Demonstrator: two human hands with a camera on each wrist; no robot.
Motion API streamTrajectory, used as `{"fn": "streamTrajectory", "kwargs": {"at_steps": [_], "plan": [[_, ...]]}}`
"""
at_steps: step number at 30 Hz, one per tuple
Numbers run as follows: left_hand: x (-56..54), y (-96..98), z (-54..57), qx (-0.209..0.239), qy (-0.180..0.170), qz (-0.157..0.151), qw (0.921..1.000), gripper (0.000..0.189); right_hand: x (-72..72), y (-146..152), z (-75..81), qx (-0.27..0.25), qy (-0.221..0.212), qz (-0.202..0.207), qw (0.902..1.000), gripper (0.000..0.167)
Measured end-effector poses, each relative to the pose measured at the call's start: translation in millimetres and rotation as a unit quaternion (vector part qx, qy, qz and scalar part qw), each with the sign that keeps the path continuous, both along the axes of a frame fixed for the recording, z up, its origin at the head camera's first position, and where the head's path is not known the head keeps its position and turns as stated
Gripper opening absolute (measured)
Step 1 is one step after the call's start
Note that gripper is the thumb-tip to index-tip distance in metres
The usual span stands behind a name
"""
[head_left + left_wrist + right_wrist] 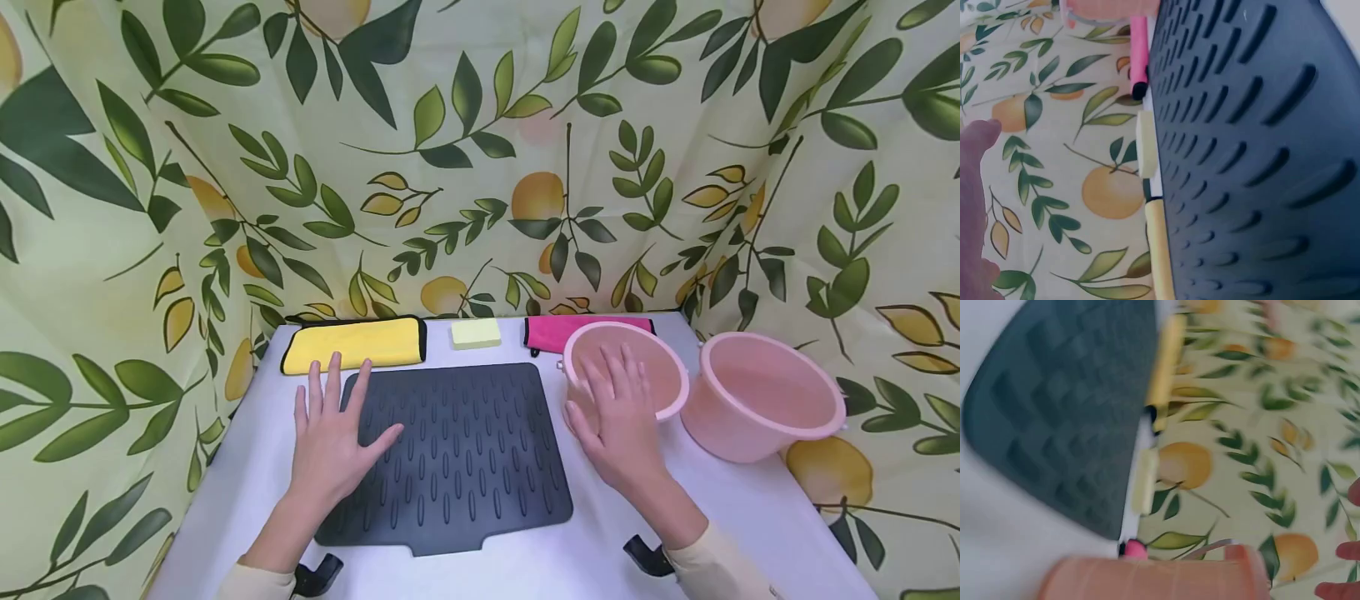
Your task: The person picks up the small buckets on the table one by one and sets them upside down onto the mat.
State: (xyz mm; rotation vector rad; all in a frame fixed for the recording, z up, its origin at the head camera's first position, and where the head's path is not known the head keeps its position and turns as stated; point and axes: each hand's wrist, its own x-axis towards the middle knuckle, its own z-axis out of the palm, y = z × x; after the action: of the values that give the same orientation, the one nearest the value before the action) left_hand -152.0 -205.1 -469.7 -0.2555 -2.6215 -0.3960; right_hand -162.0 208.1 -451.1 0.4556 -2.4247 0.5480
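With twelve o'clock at its far edge, a white table [555, 571] carries a yellow cloth [354, 345] with black edging at eleven o'clock, a pale yellow block [476, 335] at twelve, and a partly hidden pink cloth [557, 333], likewise black-edged, at one. The outermost pink bucket [735, 433] stands at about two o'clock. Fabric [480, 187] printed with leaves and orange fruit hangs around from nine through twelve to three.

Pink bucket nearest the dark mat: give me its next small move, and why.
Probably lower the right hand to grip that pink bucket by its rim: the hand is open, holds nothing, and in the head view overlaps the bucket.
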Motion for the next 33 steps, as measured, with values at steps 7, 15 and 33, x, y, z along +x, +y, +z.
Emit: {"fn": "streamTrajectory", "kwargs": {"at_steps": [7, 15, 33], "plan": [[3.6, -1.7, -9.1, 0.048, -0.028, -0.031, 0.9980, 0.105, 29.5, 16.3, 19.5, -0.240, -0.071, -0.003, 0.9683, 0.053], [10.4, -11.4, -30.6, 0.070, -0.092, -0.058, 0.9916, 0.107, 49.1, 35.8, 19.9, -0.404, -0.069, -0.039, 0.9112, 0.037], [22.9, -43.9, -63.8, 0.122, -0.205, -0.063, 0.9690, 0.114, 37.5, 51.4, -4.9, -0.792, -0.091, -0.059, 0.6011, 0.029]]}}
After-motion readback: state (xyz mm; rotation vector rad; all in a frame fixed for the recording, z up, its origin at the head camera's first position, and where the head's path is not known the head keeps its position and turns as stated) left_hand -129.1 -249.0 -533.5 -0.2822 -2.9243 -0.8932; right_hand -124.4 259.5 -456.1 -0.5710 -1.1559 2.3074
